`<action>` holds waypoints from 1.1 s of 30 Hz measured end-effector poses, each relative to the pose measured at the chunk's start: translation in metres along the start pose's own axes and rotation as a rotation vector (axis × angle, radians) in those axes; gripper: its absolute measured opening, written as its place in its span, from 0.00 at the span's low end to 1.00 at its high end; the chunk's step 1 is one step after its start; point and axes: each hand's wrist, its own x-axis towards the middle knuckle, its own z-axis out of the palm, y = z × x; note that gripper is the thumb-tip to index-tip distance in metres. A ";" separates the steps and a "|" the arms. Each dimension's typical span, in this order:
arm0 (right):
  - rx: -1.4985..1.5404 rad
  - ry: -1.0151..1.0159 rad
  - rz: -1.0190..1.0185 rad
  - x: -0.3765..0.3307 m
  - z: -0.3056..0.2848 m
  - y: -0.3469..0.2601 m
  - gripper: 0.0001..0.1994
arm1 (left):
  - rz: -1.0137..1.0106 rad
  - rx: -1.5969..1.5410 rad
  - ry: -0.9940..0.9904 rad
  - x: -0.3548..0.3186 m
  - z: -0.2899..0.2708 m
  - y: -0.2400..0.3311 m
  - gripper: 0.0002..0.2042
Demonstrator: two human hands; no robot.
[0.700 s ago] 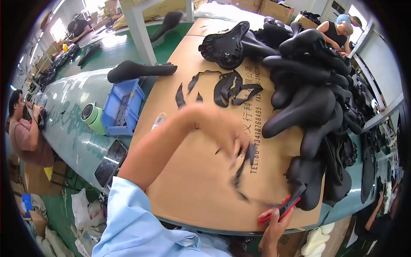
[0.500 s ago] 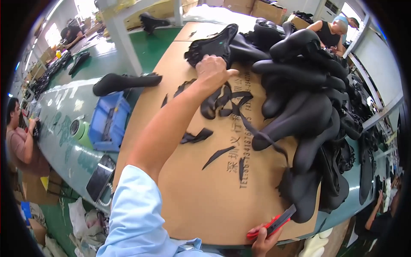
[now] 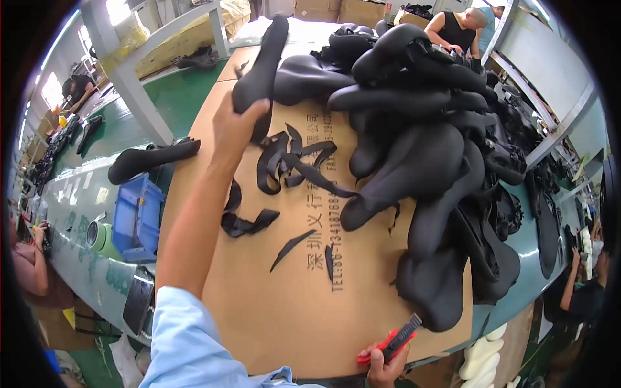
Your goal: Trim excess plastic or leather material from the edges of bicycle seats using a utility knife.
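My left hand [image 3: 234, 124] grips the wide end of a black bicycle saddle [image 3: 263, 61], its narrow nose pointing up and away and its smooth side showing. Low at the right, my right hand [image 3: 388, 367] is closed around a red and black utility knife [image 3: 400, 339] with its blade out. Close to the blade lies the nearest saddle of a large heap of black saddles [image 3: 414, 155]. Curled black trimming strips [image 3: 275, 161] and thin black slivers [image 3: 292, 249] are scattered on the brown cardboard sheet [image 3: 284, 323] between my hands.
Left of the cardboard, another black saddle [image 3: 152, 159] rests by a blue plastic bin [image 3: 137, 213], a green round container [image 3: 100, 236] and a dark flat device [image 3: 139, 301]. A white post [image 3: 139, 97] rises at the far left. Other people work around the tables.
My left hand has raised and turned the saddle: its hollow underside faced me before, its smooth outside does now. My right hand still holds the knife low. The whole view has shifted somewhat.
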 end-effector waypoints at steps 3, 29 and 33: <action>0.094 0.064 -0.037 0.010 0.003 -0.014 0.22 | 0.187 0.207 -0.334 -0.100 -0.063 0.023 0.33; -0.682 -0.267 -0.409 0.038 0.064 -0.085 0.22 | -0.300 0.240 -0.552 -0.299 -0.052 0.135 0.13; -0.622 -0.215 -0.372 0.036 0.067 -0.084 0.19 | -0.353 0.204 -0.553 -0.299 -0.058 0.138 0.15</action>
